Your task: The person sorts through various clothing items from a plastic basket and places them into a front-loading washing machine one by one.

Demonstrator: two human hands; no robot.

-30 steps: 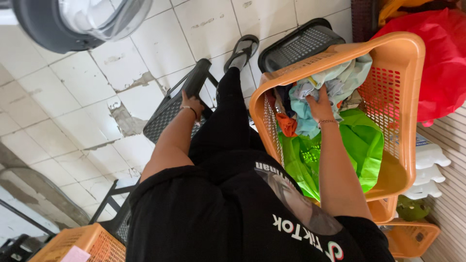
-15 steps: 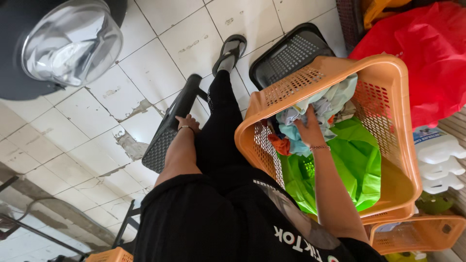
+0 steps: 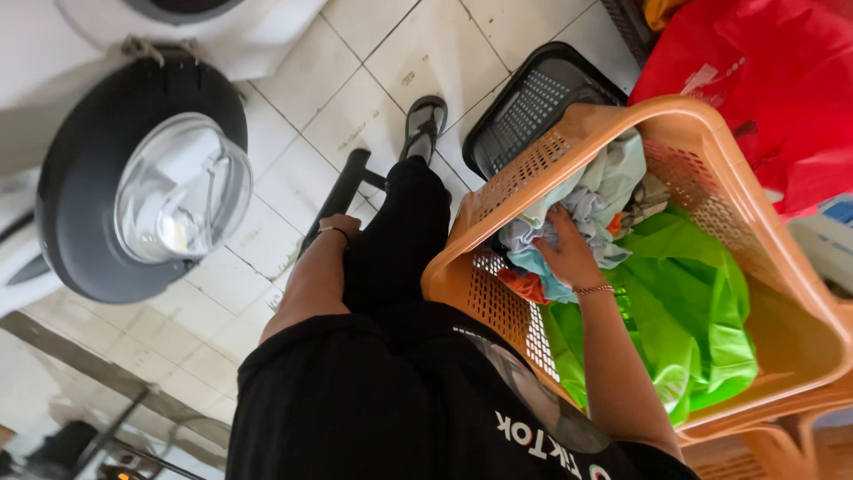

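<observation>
Right hand [image 3: 565, 252] sunk in the clothes [image 3: 582, 209], fingers curled into pale blue cloth, gripping it. Clothes heaped at the far end of the orange basket [image 3: 711, 133], atop a green bag [image 3: 689, 311]. Left hand [image 3: 340, 226] down at the black chair [image 3: 342, 191]; grip impossible to tell. Beyond: black basket [image 3: 533, 98], red bag [image 3: 764, 80], open washer door [image 3: 147, 178] on the left, sandalled foot [image 3: 424, 124] on white tiles [image 3: 373, 62].

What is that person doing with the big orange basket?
A person in black reaches their right hand into an orange laundry basket, resting it on a pile of pale blue clothes beside a green bag. Their left hand rests by their leg. A washing machine door hangs open nearby.
</observation>
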